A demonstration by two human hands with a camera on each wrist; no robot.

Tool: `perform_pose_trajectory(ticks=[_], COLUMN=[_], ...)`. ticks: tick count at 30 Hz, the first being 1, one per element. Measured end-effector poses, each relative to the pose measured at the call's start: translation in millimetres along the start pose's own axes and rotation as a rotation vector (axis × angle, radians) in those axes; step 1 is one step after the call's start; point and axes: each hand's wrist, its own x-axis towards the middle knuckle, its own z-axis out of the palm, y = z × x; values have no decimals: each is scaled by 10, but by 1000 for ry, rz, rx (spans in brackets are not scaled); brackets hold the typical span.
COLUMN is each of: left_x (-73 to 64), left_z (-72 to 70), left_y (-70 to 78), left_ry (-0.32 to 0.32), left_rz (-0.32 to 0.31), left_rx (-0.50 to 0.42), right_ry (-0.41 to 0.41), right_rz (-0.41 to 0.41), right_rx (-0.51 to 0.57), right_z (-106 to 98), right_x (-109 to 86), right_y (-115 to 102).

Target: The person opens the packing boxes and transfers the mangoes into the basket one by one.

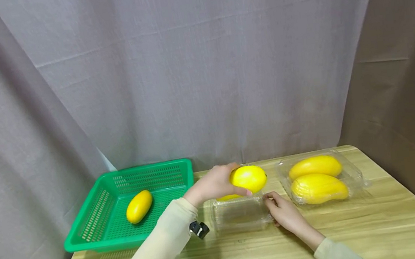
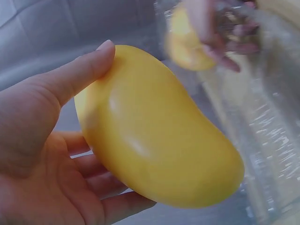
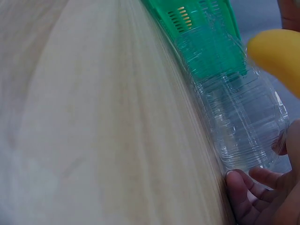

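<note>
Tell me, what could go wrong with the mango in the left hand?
It might slip: the left fingers hold the smooth, shiny mango up in the air. If it drops, its rounded sides could let it roll across the table. The clear box looks thin, so it might bend or slide if bumped, though the right fingers are at its edge.

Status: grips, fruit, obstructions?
Left grip holding yellow fruit. Right grip holding edge of clear container. Nothing visibly between fruit and container.
</note>
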Motion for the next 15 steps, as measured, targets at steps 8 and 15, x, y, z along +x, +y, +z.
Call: perform_pose_trajectory(ticks=[8,15], left_x=[-49,-139], left_z=[-438,-809], left_y=[102,155], left_ry=[107,222], left_rz=[-6,-18], left_rx=[-69,-68], right_ry=[5,6], right_rz=[-2,-5], right_rx=[-15,-21], right_z=[-15,-28], right_x=[1,-6], right_y=[-4,-5])
